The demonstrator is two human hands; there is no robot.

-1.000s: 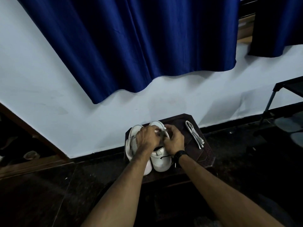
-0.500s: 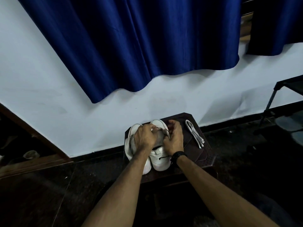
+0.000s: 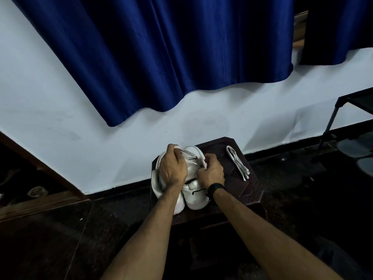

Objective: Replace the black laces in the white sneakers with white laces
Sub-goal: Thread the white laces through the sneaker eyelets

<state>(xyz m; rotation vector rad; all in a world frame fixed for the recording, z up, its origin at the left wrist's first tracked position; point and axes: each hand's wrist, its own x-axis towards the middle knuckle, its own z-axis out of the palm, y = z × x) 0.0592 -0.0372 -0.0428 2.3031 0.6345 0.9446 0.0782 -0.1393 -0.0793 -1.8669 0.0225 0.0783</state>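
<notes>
Two white sneakers stand side by side on a small dark wooden table. My left hand lies over the left sneaker and pinches one end of a white lace near the far end of the shoes. My right hand grips the same lace at the right sneaker, fingers curled. A short piece of black lace shows on the right sneaker near my wrist. A second white lace lies folded on the table to the right.
The table stands against a white wall under a blue curtain. A dark metal rack with shoes under it is at the far right. Dark floor surrounds the table, with a wooden frame at left.
My left hand has moved farther away toward the sneaker's far end, drawing the white lace taut. My right hand has shifted slightly and stays on the lace.
</notes>
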